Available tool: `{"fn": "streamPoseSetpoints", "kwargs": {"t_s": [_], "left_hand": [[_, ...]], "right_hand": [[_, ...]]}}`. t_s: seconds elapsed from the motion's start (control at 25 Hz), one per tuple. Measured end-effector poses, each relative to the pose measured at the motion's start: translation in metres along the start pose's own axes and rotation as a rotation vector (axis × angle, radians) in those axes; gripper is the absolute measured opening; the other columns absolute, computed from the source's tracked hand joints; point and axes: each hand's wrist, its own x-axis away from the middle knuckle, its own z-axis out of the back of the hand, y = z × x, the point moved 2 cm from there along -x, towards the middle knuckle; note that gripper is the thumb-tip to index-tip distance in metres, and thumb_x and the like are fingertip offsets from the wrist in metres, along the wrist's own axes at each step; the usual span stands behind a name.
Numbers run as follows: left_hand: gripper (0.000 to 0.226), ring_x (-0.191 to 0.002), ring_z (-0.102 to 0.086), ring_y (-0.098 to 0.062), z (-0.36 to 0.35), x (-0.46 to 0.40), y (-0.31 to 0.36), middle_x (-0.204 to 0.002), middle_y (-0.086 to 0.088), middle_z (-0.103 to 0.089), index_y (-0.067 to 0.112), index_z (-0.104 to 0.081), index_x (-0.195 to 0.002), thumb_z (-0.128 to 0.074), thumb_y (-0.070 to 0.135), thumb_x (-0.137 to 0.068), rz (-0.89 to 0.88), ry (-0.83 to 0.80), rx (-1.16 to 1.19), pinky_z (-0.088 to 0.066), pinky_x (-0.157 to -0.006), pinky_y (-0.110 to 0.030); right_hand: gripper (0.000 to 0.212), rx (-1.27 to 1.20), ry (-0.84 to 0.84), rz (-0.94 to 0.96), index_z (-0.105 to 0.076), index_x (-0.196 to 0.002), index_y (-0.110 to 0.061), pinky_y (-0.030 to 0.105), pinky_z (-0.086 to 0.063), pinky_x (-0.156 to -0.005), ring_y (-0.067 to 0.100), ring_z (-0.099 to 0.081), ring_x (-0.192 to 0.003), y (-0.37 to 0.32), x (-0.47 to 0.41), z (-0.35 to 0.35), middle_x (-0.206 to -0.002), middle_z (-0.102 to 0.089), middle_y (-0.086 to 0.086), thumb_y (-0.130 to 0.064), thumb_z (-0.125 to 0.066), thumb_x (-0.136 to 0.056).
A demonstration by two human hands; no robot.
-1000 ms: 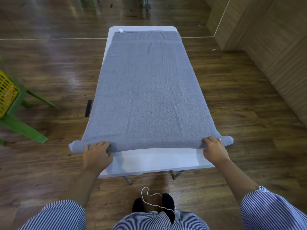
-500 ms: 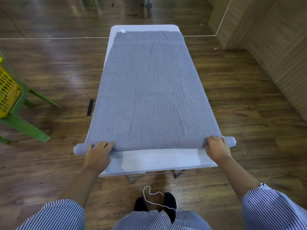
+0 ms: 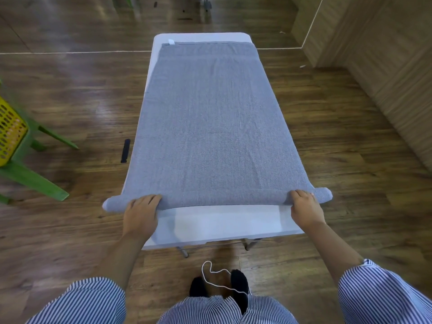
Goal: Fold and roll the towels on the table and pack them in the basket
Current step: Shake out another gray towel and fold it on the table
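Observation:
A grey towel (image 3: 210,127) lies flat along the white folding table (image 3: 222,223), covering nearly its whole length. Its near end is turned into a thin roll (image 3: 219,201) that sticks out past both table sides. My left hand (image 3: 140,213) holds the roll near its left end, fingers laid over the top. My right hand (image 3: 305,209) grips the roll near its right end with curled fingers. A yellow perforated basket (image 3: 9,134) shows at the left edge of the view, away from the table.
The basket sits on a green plastic stool (image 3: 35,181) on the wooden floor. A small black object (image 3: 125,150) lies on the floor beside the table's left side. A wood-panelled wall (image 3: 385,66) runs along the right. A white cord (image 3: 210,274) hangs by my feet.
Both hands have turned the near end of the towel a little farther away from me, so the roll is slightly thicker. More bare table shows in front of it.

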Motion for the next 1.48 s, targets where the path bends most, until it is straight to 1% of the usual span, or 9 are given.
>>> {"fn": "streamPoseSetpoints", "kwargs": {"t_s": [0.2, 0.32, 0.44, 0.56, 0.68, 0.88, 1.04, 1.32, 1.48], "left_hand": [[0.051, -0.077, -0.066, -0.030, 0.002, 0.000, 0.006, -0.086, -0.006, -0.070, 0.011, -0.070, -0.102, -0.073, -0.007, -0.054, -0.021, 0.024, -0.082, -0.044, -0.073, -0.047], [0.054, -0.074, -0.067, -0.028, 0.003, -0.002, 0.002, -0.085, -0.004, -0.070, 0.011, -0.070, -0.101, -0.074, -0.007, -0.050, -0.046, 0.027, -0.073, -0.045, -0.071, -0.045], [0.058, -0.078, -0.067, -0.028, 0.005, -0.004, 0.003, -0.090, -0.005, -0.070, 0.011, -0.069, -0.103, -0.074, -0.007, -0.048, -0.082, 0.044, -0.062, -0.046, -0.072, -0.046], [0.056, -0.091, -0.065, -0.027, 0.006, -0.008, 0.001, -0.105, -0.005, -0.067, 0.012, -0.067, -0.106, -0.073, -0.008, -0.054, -0.129, 0.080, -0.065, -0.047, -0.074, -0.044], [0.051, -0.088, -0.067, -0.027, 0.004, -0.009, -0.002, -0.102, -0.004, -0.068, 0.012, -0.069, -0.104, -0.076, -0.005, -0.056, -0.188, 0.069, -0.044, -0.051, -0.071, -0.040], [0.041, -0.096, -0.065, -0.025, -0.006, -0.014, -0.007, -0.104, -0.004, -0.069, 0.011, -0.068, -0.108, -0.055, 0.018, -0.069, -0.185, 0.014, 0.045, -0.051, -0.086, -0.044], [0.051, -0.089, -0.068, -0.030, -0.010, -0.020, -0.004, -0.099, -0.008, -0.070, 0.008, -0.068, -0.104, -0.078, -0.005, -0.055, -0.161, -0.001, 0.048, -0.051, -0.084, -0.055], [0.053, -0.087, -0.067, -0.031, -0.009, -0.023, 0.003, -0.097, -0.007, -0.070, 0.009, -0.068, -0.102, -0.081, -0.004, -0.053, -0.126, 0.006, 0.021, -0.052, -0.082, -0.056], [0.048, -0.085, -0.067, -0.030, -0.007, -0.027, 0.007, -0.097, -0.007, -0.069, 0.010, -0.067, -0.100, -0.081, -0.002, -0.056, -0.119, 0.006, 0.030, -0.051, -0.080, -0.051]], "right_hand": [[0.023, 0.063, -0.033, -0.028, -0.061, -0.104, -0.003, 0.042, -0.033, -0.103, 0.030, -0.055, -0.101, -0.001, -0.003, 0.003, -0.100, -0.063, 0.011, -0.005, -0.047, -0.085], [0.023, 0.048, 0.022, -0.034, -0.062, -0.099, 0.001, 0.047, -0.035, -0.100, 0.036, -0.055, -0.097, -0.003, -0.007, -0.002, -0.095, -0.063, 0.016, 0.004, -0.049, -0.080], [0.030, 0.074, -0.019, -0.060, -0.060, -0.104, -0.001, 0.047, -0.029, -0.106, 0.035, -0.053, -0.101, -0.004, -0.010, -0.005, -0.100, -0.062, 0.015, 0.007, -0.047, -0.078], [0.037, 0.063, 0.103, -0.072, -0.059, -0.105, 0.001, 0.055, -0.037, -0.096, 0.038, -0.056, -0.096, -0.008, -0.008, -0.008, -0.101, -0.061, 0.018, 0.014, -0.055, -0.070], [0.039, 0.056, 0.172, -0.032, -0.060, -0.104, 0.004, 0.057, -0.044, -0.089, 0.041, -0.057, -0.094, -0.011, -0.002, -0.016, -0.100, -0.062, 0.020, 0.018, -0.054, -0.068], [0.047, 0.014, 0.079, -0.091, -0.054, -0.122, -0.002, 0.053, -0.023, -0.110, 0.031, -0.045, -0.124, -0.016, -0.001, -0.021, -0.124, -0.056, 0.014, 0.010, -0.049, -0.076], [0.057, -0.003, 0.012, -0.105, -0.044, -0.134, -0.005, 0.047, -0.011, -0.115, 0.025, -0.033, -0.134, -0.017, -0.007, -0.017, -0.137, -0.046, 0.010, 0.010, -0.049, -0.080], [0.043, -0.105, 0.073, -0.064, -0.057, -0.122, -0.004, 0.048, -0.009, -0.115, 0.030, -0.048, -0.117, -0.013, -0.028, -0.020, -0.115, -0.060, 0.011, 0.008, -0.047, -0.081], [0.029, -0.046, 0.150, 0.035, -0.064, -0.107, -0.007, 0.053, -0.031, -0.107, 0.031, -0.059, -0.100, -0.008, -0.033, -0.019, -0.098, -0.066, 0.008, -0.002, -0.059, -0.079]]}}
